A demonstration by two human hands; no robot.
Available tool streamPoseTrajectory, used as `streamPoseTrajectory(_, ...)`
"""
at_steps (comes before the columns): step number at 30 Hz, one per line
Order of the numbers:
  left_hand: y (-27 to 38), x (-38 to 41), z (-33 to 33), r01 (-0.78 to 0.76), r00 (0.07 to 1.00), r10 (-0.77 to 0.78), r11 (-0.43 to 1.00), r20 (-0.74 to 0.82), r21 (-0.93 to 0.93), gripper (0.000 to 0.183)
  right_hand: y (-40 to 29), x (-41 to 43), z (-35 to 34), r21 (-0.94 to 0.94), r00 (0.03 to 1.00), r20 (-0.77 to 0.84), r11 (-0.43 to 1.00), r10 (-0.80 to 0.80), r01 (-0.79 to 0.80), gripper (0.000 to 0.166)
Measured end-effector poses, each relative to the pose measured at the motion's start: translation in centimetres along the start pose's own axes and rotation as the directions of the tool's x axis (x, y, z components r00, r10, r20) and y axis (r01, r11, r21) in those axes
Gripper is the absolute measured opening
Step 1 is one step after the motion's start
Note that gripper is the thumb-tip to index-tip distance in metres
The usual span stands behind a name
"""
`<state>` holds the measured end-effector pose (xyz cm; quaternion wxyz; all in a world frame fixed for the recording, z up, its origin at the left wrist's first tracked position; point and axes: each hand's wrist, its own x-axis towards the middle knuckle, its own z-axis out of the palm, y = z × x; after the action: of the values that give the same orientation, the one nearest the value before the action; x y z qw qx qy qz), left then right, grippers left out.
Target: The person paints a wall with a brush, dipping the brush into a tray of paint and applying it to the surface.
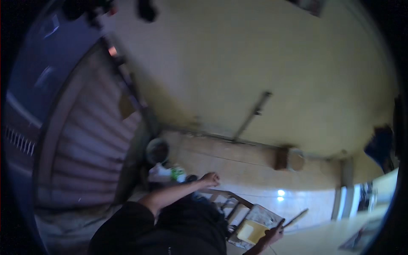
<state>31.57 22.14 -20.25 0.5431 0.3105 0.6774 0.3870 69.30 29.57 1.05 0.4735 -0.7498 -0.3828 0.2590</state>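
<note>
My left hand (210,179) is stretched out over the tiled floor, its fingers curled and nothing visible in them. At the lower right, my right hand (274,234) grips a long, thin, light-coloured tool (296,217) that points away to the upper right; blur hides its exact kind. Just beside that hand, a yellow tray or tub (250,232) rests on the stained top (266,215) of a stepladder or stool. Rungs or slats (234,208) of this stand show between my two hands, near my dark clothing.
A staircase (92,137) runs along the left, with a bucket (157,151) and a green-and-white bag (177,173) near its edge. A pole (252,116) leans on the pale yellow wall (287,63). A brown cylindrical container (295,160) is by the wall's foot.
</note>
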Motion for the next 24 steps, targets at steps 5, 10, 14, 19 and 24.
streamPoseTrajectory(5, -14.3, -3.3, -20.1, 0.013, 0.903, -0.012, 1.000, -0.430, 0.000, 0.043, -2.7, -6.1, 6.7, -0.083, 0.955, 0.231, 0.982, 0.185, -0.170, 0.049)
streamPoseTrajectory(10, -8.3, -8.2, -39.6, 0.252, 0.671, -0.191, 0.967, -0.717, -0.022, 0.033, -5.3, -9.6, 10.9, -0.162, 0.958, 0.145, 0.962, 0.245, -0.222, 0.047)
streamPoseTrajectory(14, -13.0, -6.9, -61.5, 0.446, 0.501, 0.000, 0.857, -0.866, 0.258, 0.036, -6.4, -9.3, 10.8, -0.208, 0.954, 0.106, 0.944, 0.281, -0.255, 0.047)
streamPoseTrajectory(19, -4.2, -4.6, -75.9, 0.639, 0.346, 0.514, 0.483, -0.785, 0.598, 0.053, -7.0, -9.6, 11.4, -0.253, 0.956, 0.036, 0.928, 0.292, -0.274, 0.046)
streamPoseTrajectory(24, 1.0, -1.9, -82.1, 0.774, 0.405, 0.303, 0.388, -0.863, 0.500, 0.038, -10.9, -11.3, 13.5, -0.328, 0.974, 0.009, 0.921, 0.225, -0.209, 0.046)
